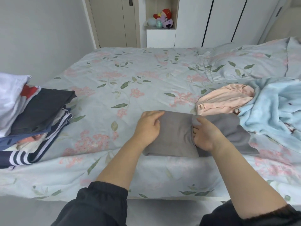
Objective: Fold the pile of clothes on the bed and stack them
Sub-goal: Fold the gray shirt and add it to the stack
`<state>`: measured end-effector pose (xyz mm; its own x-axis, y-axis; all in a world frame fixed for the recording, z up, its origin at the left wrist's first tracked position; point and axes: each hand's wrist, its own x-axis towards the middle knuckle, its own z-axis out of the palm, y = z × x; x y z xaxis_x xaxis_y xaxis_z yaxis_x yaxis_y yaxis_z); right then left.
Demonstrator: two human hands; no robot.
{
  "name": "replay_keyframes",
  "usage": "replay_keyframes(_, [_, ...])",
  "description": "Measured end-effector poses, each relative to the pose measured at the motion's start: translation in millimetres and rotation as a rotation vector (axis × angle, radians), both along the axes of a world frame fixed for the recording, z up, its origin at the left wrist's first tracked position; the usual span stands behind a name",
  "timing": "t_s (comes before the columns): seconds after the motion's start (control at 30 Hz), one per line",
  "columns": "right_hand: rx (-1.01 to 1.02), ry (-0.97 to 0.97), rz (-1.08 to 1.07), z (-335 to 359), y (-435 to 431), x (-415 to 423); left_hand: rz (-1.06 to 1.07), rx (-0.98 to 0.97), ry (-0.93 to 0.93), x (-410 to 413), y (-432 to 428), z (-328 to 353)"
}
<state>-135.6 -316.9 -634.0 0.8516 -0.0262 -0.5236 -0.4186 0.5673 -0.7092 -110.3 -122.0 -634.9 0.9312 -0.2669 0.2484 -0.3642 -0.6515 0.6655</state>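
A grey garment [177, 136], partly folded, lies near the front edge of the bed [130, 75]. My left hand [149, 128] rests on its left part, fingers loosely bent over the far left corner. My right hand [204, 134] pinches a fold of the grey cloth near its middle, thumb on top and fingers tucked under. To the right lie a crumpled pink garment [224, 100] and a light blue fleecy one [275, 110]. A stack of folded clothes [37, 111] sits at the bed's left edge, with white, dark grey, blue and striped navy pieces.
A pillow [244, 62] in the same floral print lies at the far right. Behind the bed stand a door, white wardrobes and a niche holding plush toys [162, 19]. The bed's front edge runs just below the grey garment.
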Motion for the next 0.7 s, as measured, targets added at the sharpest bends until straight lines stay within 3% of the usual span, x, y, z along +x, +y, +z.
replay_keyframes(0.03, [-0.041, -0.012, 0.007, -1, 3, -1, 0.038, 0.105, -0.016, 2, 2, -8])
replay_keyframes(0.1, [-0.142, -0.057, 0.012, -4, 9, -2, 0.021, 0.209, 0.139, 1, 0, -24])
replay_keyframes(0.17, [-0.373, -0.109, 0.031, -12, 15, -2, 0.013, 0.191, 0.219, -2, -8, -33])
replay_keyframes(0.27, [-0.811, -0.149, -0.017, -19, 14, -1, 0.055, 0.073, 0.198, -4, -18, -30])
replay_keyframes(0.43, [-1.078, -0.280, -0.132, -3, -22, 3, 0.007, -0.092, 0.208, -2, -39, -18])
replay_keyframes(0.7, [-1.233, -0.165, -0.383, 4, -114, 1, -0.088, 0.174, 0.105, 3, -91, -27])
